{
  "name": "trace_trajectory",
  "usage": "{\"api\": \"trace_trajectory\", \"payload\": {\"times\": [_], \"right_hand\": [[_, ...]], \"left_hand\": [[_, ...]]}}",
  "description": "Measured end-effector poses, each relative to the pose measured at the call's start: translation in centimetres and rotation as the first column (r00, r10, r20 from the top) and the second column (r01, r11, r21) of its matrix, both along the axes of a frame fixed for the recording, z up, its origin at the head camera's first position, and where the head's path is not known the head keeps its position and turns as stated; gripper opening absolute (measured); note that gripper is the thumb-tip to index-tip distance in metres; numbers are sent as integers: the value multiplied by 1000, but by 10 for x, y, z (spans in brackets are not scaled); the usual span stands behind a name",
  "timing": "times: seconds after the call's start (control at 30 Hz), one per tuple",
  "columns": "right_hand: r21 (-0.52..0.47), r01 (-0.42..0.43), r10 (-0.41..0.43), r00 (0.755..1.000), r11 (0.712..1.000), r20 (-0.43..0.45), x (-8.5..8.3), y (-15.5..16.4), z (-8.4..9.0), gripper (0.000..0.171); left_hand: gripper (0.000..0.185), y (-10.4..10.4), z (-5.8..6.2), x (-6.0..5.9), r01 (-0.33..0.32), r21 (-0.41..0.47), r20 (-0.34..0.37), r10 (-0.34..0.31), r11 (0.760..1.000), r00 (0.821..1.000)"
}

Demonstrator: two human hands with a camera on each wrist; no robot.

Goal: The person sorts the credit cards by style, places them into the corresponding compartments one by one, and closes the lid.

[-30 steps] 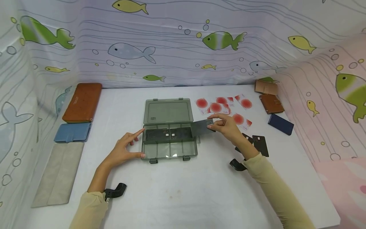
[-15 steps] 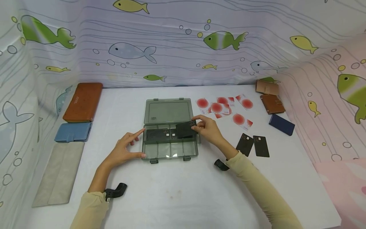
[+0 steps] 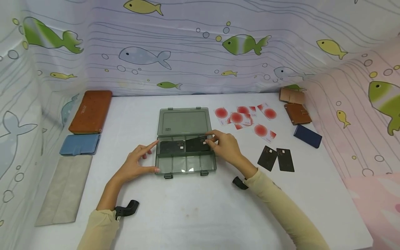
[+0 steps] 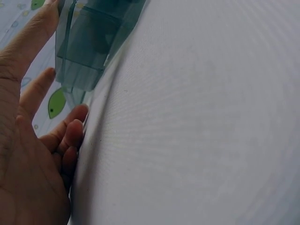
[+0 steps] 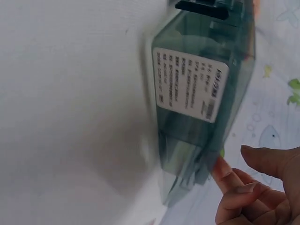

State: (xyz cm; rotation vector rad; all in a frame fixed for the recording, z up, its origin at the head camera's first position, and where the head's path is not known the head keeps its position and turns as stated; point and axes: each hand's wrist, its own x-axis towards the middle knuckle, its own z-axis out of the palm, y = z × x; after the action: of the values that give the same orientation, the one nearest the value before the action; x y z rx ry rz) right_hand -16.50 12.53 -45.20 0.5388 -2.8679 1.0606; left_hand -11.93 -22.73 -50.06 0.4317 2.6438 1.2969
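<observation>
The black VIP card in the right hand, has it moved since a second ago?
Yes. The black VIP card moved left, from beyond the right edge of the translucent grey plastic organiser box into its back row, still in the right hand's grip.

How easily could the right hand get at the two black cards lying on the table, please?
Probably easily: the right hand pinches a card at the box, and the two black cards lie flat just to its right, with only bare table between.

The label (image 5: 190, 82) on the plastic box (image 5: 201, 98) is blurred beyond reading, and the box is cut off by the picture's top edge.
</observation>
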Motion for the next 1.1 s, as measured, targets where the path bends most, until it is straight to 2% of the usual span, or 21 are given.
{"api": "trace_trajectory", "payload": {"times": [0.1, 0.2, 0.4, 0.57, 0.7, 0.93, 1.1], "right_hand": [[-26, 18, -19, 999, 999, -33, 2, 12, 4, 26], [-52, 28, -30, 999, 998, -28, 3, 31, 7, 26], [-85, 26, -16, 992, 996, 122, 2, 93, 6, 37], [-3, 0, 0, 977, 1000, 215, 4, 151, -4, 49], [84, -12, -8, 972, 996, 236, 8, 183, -12, 57], [210, 2, -54, 969, 978, 242, 19, 208, -16, 67], [243, 15, -85, 955, 970, 283, 21, 214, -18, 70]], "left_hand": [[99, 1, 0, 0, -2, 0, -3, 2, 1000, 1000], [99, 2, 0, 0, -3, -2, -2, 3, 1000, 1000], [99, 3, 2, 0, 1, -9, 4, -1, 1000, 1000], [99, 1, 2, 0, -5, -18, 17, 5, 1000, 1000], [99, 0, 2, 1, -11, -25, 26, 12, 1000, 1000], [101, 0, 2, 1, -5, -31, 29, 6, 1000, 1000], [101, 2, 3, 0, 1, -27, 16, 0, 1000, 1000]]}}
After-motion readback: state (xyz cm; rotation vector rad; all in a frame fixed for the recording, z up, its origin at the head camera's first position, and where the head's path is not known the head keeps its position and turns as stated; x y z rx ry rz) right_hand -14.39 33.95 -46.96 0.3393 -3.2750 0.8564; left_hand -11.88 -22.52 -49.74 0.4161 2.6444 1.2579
